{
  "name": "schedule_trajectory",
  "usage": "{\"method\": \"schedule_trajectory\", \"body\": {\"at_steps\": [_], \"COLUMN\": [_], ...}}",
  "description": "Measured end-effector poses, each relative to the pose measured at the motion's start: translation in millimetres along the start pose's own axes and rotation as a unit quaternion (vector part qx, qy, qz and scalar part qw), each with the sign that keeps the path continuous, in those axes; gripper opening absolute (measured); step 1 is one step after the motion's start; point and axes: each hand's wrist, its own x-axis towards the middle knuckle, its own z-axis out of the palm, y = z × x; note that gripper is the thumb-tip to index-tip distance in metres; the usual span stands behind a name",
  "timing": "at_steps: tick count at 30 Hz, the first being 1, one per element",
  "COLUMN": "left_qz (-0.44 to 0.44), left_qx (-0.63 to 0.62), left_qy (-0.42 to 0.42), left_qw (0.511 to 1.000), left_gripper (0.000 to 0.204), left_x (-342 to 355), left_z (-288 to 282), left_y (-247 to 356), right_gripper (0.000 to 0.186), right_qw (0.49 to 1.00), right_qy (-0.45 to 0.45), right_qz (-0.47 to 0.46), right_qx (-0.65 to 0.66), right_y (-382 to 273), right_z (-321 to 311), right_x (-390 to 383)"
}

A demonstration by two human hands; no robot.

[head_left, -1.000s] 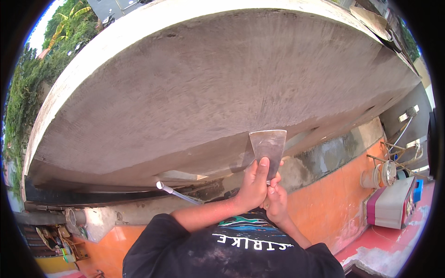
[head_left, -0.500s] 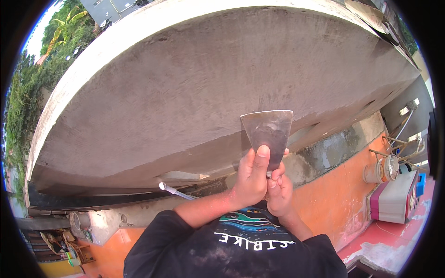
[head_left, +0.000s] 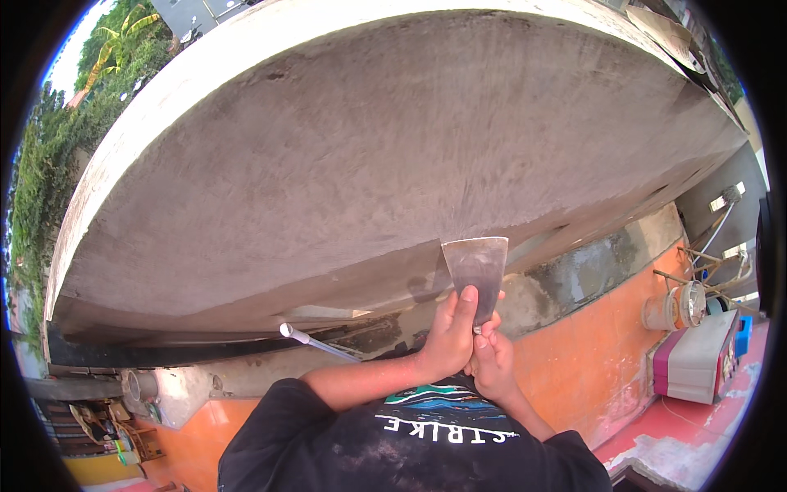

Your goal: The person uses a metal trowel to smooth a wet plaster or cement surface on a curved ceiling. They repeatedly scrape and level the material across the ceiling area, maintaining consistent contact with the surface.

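Observation:
A wide-bladed scraper (head_left: 477,269) points away from me, its flared metal blade in front of the grey plastered surface (head_left: 352,156). Whether the blade edge touches the plaster I cannot tell. My left hand (head_left: 449,338) is closed round the scraper's lower part, with the thumb laid along the base of the blade. Just below and to the right, my right hand (head_left: 493,361) is closed at the handle end, against the left hand. Most of the handle is hidden by the fingers.
A white pole or pipe (head_left: 316,339) slants near my left forearm. Orange wall (head_left: 586,357) runs below the plaster. At right are buckets (head_left: 691,299), a white and purple box-like thing (head_left: 693,361) and bamboo poles (head_left: 672,275). Greenery (head_left: 49,176) stands at far left.
Both hands have drawn the scraper down toward me. Its blade edge now sits lower against the plaster, near the lower band. The grip looks the same.

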Motion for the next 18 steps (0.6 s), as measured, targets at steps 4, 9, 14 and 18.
{"method": "schedule_trajectory", "body": {"at_steps": [4, 9, 14, 18], "left_qz": [-0.018, 0.032, 0.117, 0.102], "left_qx": [-0.034, -0.015, 0.031, 0.038], "left_qy": [0.011, 0.011, -0.001, -0.014], "left_qw": [0.999, 0.999, 0.993, 0.994], "left_gripper": [0.056, 0.055, 0.052, 0.055], "left_x": [-0.9, 4.0, 6.7, 2.3], "left_z": [0.5, 4.7, 10.4, 20.1], "left_y": [1.8, 10.3, 49.9, 62.6], "right_gripper": [0.018, 0.016, 0.015, 0.019], "right_qw": [0.998, 0.997, 0.998, 0.997], "right_qy": [0.016, 0.002, -0.001, -0.019], "right_qz": [0.004, -0.05, -0.069, -0.072], "right_qx": [-0.054, -0.067, -0.01, 0.03], "right_y": [-1.8, -5.2, -24.1, -37.5], "right_z": [2.3, 7.2, 21.0, 20.3], "right_x": [0.8, 9.3, 28.9, 24.1]}}
